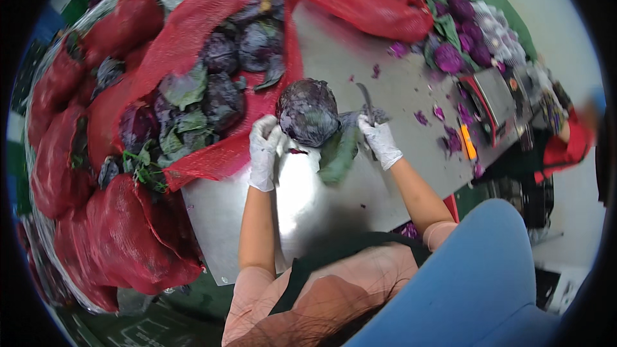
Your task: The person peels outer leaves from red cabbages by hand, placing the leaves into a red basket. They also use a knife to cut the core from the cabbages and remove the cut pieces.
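Observation:
A whole red cabbage (307, 110) with dark purple outer leaves rests on the metal table (302, 218) between my hands. My left hand (263, 151), in a white glove, is closed, its curled fingers against the cabbage's left side. My right hand (380, 142), also gloved, grips a knife (366, 99) whose dark, curved blade points away from me. A loose green outer leaf (340, 155) lies between the cabbage and my right hand. Just left of my left hand, several more red cabbages (220, 99) lie in an opened red mesh bag (238, 166).
Full red mesh bags (138, 234) are piled at the left. At the right stand a silver and red device (491, 106), an orange-handled tool (468, 142) and purple leaf scraps (452, 140). Trimmed purple cabbages (448, 58) lie at the far right. A person in red (565, 144) is beyond the table.

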